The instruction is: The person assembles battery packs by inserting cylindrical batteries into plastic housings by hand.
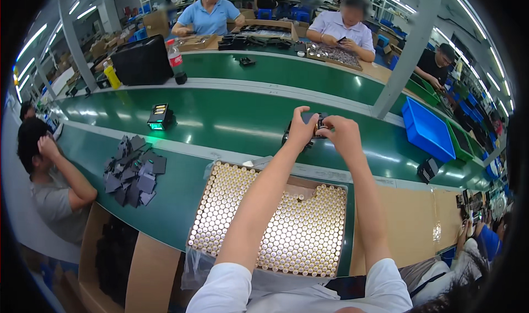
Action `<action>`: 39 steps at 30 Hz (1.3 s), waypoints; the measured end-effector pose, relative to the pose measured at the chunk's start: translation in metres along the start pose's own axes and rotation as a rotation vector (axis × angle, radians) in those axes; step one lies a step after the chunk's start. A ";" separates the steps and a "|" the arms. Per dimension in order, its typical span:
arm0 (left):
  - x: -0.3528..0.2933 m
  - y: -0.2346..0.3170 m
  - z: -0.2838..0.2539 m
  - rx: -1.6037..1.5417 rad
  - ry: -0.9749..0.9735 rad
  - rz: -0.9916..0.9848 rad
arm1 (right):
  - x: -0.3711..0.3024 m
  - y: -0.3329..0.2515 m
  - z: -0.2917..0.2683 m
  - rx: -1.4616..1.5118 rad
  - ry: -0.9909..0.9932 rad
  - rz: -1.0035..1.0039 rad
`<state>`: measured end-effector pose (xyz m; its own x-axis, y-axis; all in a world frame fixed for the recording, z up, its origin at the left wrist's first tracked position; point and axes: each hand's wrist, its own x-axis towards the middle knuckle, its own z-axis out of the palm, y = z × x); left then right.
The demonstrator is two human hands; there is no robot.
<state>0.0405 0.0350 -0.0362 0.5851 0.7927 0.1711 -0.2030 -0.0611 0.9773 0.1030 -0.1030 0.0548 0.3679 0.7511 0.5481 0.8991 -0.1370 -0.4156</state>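
Over the green conveyor, my left hand (302, 130) is closed around a black box-shaped device (309, 143), its thumb along the upper face. My right hand (343, 137) bends over the device's right side with fingertips pinched together; a small shiny piece shows by them, mostly hidden. Below my forearms lies a shallow box of upright batteries (300, 233), packed in rows with a gap at its far edge. Farther left on the conveyor stands a similar black device (160, 117), with gold-coloured cells inside and a green glow at its base.
A pile of dark flat plates (134, 172) lies left of the batteries. Flattened cardboard (408, 225) covers the bench at right. A blue bin (427, 128) and another black device (427, 170) stand at far right. A bottle (175, 62) and black bag (142, 61) stand beyond. Co-workers sit around.
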 end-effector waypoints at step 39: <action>-0.006 0.009 0.004 -0.121 -0.473 0.046 | -0.011 0.052 0.004 0.272 0.205 -0.159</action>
<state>0.0380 0.0276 -0.0281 0.8601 0.4270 0.2791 -0.3104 0.0040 0.9506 0.1453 -0.1159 0.0243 0.2933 0.6003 0.7441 0.8633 0.1681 -0.4759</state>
